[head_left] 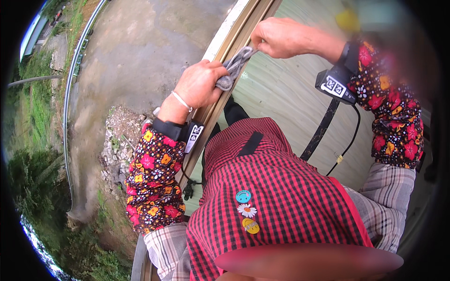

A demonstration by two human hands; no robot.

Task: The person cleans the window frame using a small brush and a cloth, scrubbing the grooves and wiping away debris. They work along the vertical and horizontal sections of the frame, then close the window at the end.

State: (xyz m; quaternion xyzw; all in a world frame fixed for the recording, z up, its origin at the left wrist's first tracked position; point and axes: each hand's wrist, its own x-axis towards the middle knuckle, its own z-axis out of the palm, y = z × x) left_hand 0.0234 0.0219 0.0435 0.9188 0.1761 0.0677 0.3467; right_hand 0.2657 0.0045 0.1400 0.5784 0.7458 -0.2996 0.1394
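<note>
A grey cloth (230,74), bunched and twisted, stretches between my two hands above the window frame (206,119). My left hand (200,83) is closed round its lower end, over the outer side of the frame. Higher up and to the right, my right hand (280,38) pinches the other end, with its fingers partly hidden from view. The brown metal frame has long grooves and runs diagonally beneath the cloth.
Left of the frame is a drop to muddy ground (150,51), a rubble heap (123,145) and a roadside railing (66,117). Indoors, a pale floor (281,107) carries a dark strip (320,131). A black cable (352,140) hangs from the right wrist device (335,86).
</note>
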